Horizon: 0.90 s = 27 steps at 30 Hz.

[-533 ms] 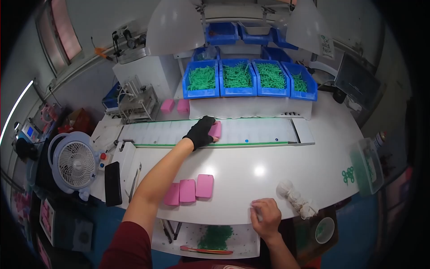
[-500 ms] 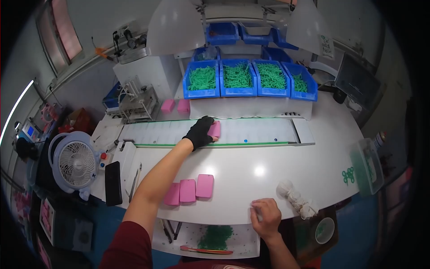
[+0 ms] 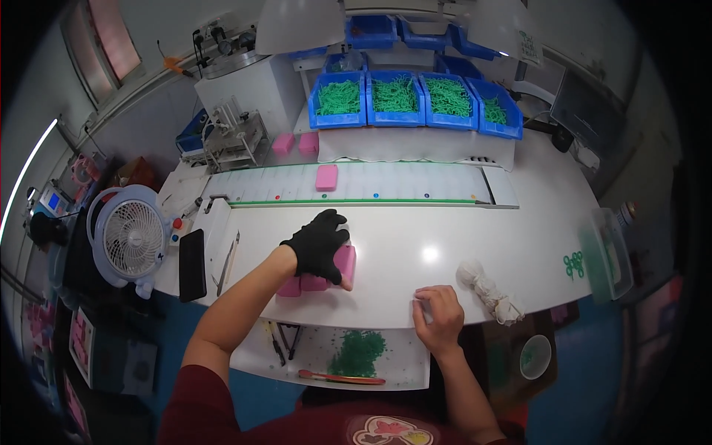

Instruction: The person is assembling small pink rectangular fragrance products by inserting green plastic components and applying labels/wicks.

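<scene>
My left hand (image 3: 319,246), in a black glove with bare thumb tip, reaches over a short row of pink rounded rectangular blocks. Its fingers and thumb are spread around the right-hand block (image 3: 345,261), apart from its ends as far as I can see. Two more pink blocks (image 3: 314,283) are partly hidden beneath the hand. One pink block (image 3: 326,178) lies alone on the pale, green-edged conveyor strip (image 3: 415,182). At the table's front edge rests my bare right hand (image 3: 440,317), loosely curled, thumb apart from the fingers, with nothing visible in it.
Blue bins (image 3: 394,122) of green strands stand behind the strip. Two pink blocks (image 3: 283,143) sit beside a metal fixture (image 3: 236,141). A fan (image 3: 132,239), phone (image 3: 192,265) and tweezers (image 3: 230,261) are left; a white cloth bundle (image 3: 486,291) lies right. Below is an open drawer (image 3: 404,363).
My left hand has left a pink block on the strip and come back toward me over the row of blocks. My right hand stays at the table edge. The view has tilted downward.
</scene>
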Tool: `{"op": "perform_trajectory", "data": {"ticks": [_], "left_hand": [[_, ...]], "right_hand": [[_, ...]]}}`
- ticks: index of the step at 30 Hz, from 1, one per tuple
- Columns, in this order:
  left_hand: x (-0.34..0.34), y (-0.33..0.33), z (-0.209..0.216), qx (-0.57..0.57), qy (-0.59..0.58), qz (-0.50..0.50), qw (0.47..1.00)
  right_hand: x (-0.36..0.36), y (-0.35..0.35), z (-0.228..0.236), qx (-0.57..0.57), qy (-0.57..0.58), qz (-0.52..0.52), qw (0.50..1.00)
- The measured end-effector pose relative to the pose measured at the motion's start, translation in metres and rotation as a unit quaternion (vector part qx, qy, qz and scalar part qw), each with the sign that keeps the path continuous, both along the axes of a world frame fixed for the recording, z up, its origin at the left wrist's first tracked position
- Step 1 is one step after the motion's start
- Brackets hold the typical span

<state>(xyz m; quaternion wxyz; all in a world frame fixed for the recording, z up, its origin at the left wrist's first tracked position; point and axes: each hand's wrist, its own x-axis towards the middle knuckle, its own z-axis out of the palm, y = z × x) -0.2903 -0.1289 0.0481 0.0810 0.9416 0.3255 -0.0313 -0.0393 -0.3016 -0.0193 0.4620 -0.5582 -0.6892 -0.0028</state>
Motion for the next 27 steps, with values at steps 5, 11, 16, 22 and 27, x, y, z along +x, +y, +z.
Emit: {"op": "perform_trajectory", "data": {"ticks": [5,11,16,22,27], "left_hand": [[0.006,-0.047,-0.001,-0.071,-0.215,0.049,0.973],[0.036,-0.132,-0.008,-0.534,-0.588,0.130,0.593],[0.040,-0.162,-0.036,-0.418,-0.593,0.139,0.674],[0.032,-0.171,-0.041,-0.337,-0.487,0.075,0.802],[0.039,-0.181,-0.027,-0.162,-0.500,0.105,0.844]], "right_hand": [[0.002,-0.006,0.002,-0.001,0.019,0.010,1.000],[-0.004,-0.021,0.007,-0.121,0.283,0.040,0.951],[-0.027,-0.044,0.035,-0.233,0.400,0.129,0.877],[-0.040,-0.049,0.027,-0.397,0.599,0.236,0.654],[-0.048,-0.053,0.021,-0.351,0.645,0.258,0.628]]}}
